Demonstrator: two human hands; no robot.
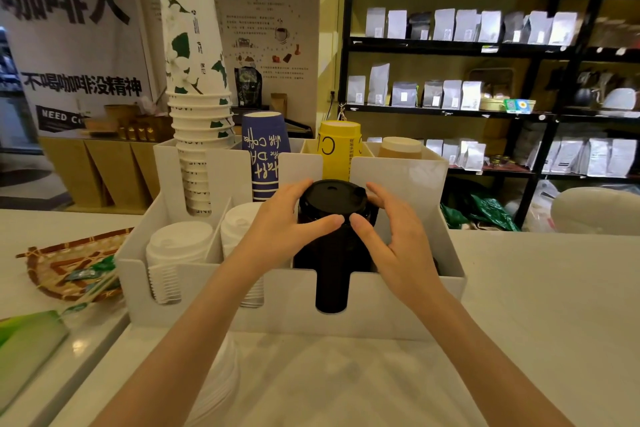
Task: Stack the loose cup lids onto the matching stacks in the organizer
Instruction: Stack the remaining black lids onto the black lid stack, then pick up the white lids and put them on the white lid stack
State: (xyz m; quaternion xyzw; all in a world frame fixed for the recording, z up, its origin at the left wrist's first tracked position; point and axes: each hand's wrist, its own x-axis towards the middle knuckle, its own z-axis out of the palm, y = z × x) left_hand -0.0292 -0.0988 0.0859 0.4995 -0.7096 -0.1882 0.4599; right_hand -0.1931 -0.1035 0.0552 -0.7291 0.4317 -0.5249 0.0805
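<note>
White organizer [408, 298] sits on the pale tabletop [536, 305], near row divided into lid compartments, far row holding cups. Black lid stack [330, 243] stands in the near row, third compartment from the left; it is matte black, rises well above the front wall, and shows through the front slot. Top lid is domed, with a small sip hole near its far edge.

Left hand [287, 218] and right hand [388, 229] cup the top of the black stack from either side. Fingers are loosely curved against the rim of the lids, thumbs nearly touching at the near side; neither hand is closed tight.

Two white lid stacks [176, 250] fill the compartments to the left. Far row: tall white floral cups [194, 80], blue cups [265, 156], yellow cups [339, 149]. A woven tray [59, 270] lies left of the organizer.
</note>
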